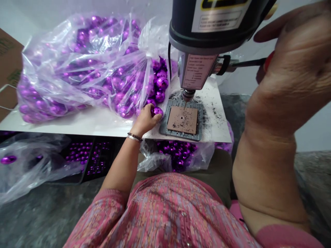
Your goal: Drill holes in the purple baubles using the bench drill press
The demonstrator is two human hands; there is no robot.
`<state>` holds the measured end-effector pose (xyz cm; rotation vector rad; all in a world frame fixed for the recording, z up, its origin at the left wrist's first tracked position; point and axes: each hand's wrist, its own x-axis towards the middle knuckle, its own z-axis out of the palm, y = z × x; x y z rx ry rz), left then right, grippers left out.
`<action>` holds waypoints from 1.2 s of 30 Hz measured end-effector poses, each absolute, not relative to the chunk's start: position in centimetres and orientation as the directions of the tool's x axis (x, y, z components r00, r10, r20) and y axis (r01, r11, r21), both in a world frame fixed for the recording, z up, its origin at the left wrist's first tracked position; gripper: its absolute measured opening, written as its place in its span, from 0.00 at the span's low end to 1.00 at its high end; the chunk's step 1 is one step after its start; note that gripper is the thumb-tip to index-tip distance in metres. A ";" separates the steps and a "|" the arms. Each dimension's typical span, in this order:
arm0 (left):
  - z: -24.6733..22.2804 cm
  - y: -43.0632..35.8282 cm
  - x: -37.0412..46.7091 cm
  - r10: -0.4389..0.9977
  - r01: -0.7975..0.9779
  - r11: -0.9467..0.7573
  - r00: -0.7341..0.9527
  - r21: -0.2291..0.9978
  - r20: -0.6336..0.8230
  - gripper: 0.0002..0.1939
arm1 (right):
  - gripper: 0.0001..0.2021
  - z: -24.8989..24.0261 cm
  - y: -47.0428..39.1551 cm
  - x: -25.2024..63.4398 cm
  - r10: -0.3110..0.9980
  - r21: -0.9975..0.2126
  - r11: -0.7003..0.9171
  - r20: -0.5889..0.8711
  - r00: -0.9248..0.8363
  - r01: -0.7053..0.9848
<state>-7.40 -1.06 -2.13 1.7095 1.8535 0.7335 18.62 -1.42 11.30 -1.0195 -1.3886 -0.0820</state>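
My left hand (145,120) pinches a shiny purple faceted ball (156,111) at the mouth of a clear plastic bag (85,74) full of similar balls. Just right of it, a brown square board (178,126) with a small hole lies on the grey base plate (163,129) of a bench drill press (198,70). The thin drill bit (185,104) hangs above the board. At the right, my right hand (297,65) is curled around the end of the drill's black lever (248,63); part of its grip is hidden.
Dark shavings (207,115) litter the white tabletop (113,124) around the base. Below the front edge, an open plastic bag (178,155) holds more purple balls near my lap. Dark trays (88,156) of purple pieces and loose plastic sheeting (31,168) are lower left. A cardboard box (9,62) stands far left.
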 end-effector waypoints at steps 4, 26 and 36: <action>-1.8 -1.8 -7.5 0.983 0.451 0.184 -0.059 0.873 -0.176 0.31 | 0.27 11.5 -1.6 18.4 0.508 -0.553 0.587 0.820 0.263 0.591; -1.1 -1.4 -1.8 0.993 0.491 -0.002 0.105 0.871 -0.056 0.26 | 0.20 13.6 -3.8 17.3 0.640 -0.635 0.382 0.706 0.303 0.672; -0.3 -1.0 0.0 0.993 0.714 -0.077 0.119 0.696 -0.012 0.33 | 0.21 13.4 -3.8 17.6 0.648 -0.625 0.380 0.706 0.286 0.682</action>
